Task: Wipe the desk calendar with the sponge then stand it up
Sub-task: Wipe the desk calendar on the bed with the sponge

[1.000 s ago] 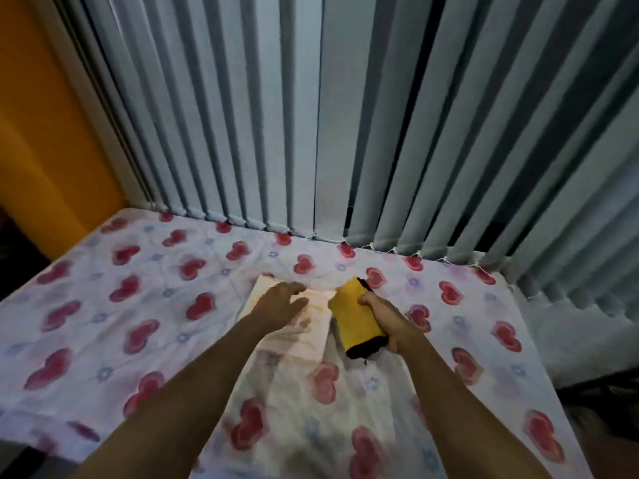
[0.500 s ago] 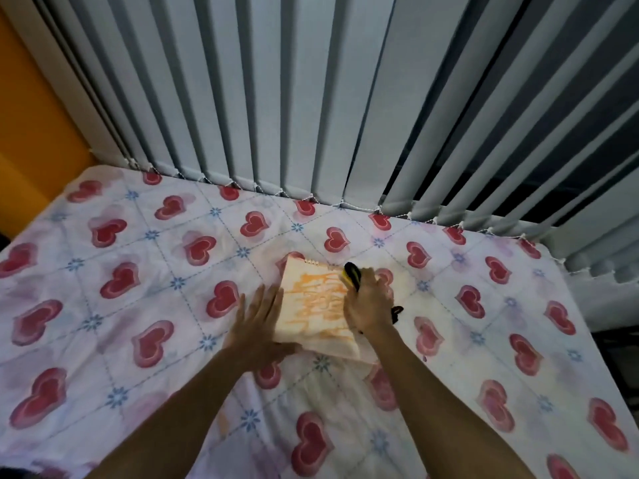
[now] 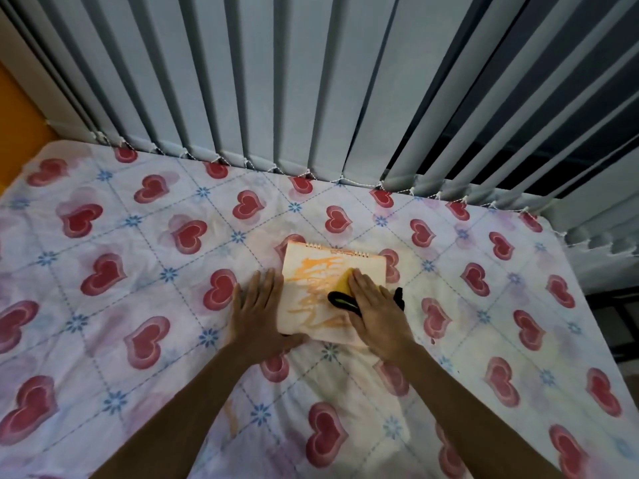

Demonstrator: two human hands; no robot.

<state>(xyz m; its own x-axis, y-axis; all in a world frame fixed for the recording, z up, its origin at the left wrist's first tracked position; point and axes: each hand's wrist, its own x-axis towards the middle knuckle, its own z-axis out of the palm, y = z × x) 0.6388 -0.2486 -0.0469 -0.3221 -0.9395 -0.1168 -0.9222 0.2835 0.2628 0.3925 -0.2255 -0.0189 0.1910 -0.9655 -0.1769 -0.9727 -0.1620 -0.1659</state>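
Pressing down with fingers extended and held close together, the right hand lies flat on top of the sponge, whose yellow body shows at the fingertips and whose black edge sticks out on both sides of the palm. Whether the thumb hooks around the sponge cannot be told. The sponge sits on the right half of the desk calendar.

At 9 o'clock from the sponge, the left hand rests palm down with its fingers straight and slightly fanned, pointing toward 12 o'clock. It lies along the calendar's left edge, and its thumb reaches toward 3 o'clock under the calendar's near left corner.

The desk calendar lies flat, face up, near the middle of the surface. Its page is pale with orange markings, and its spiral binding runs along the far edge at 12 o'clock.

Under everything spreads a white cloth printed with red hearts and small blue flowers, creased in places. At 12 o'clock, beyond the cloth's far edge, hang grey vertical blinds linked by a beaded chain along the bottom. An orange wall shows at 10 o'clock.
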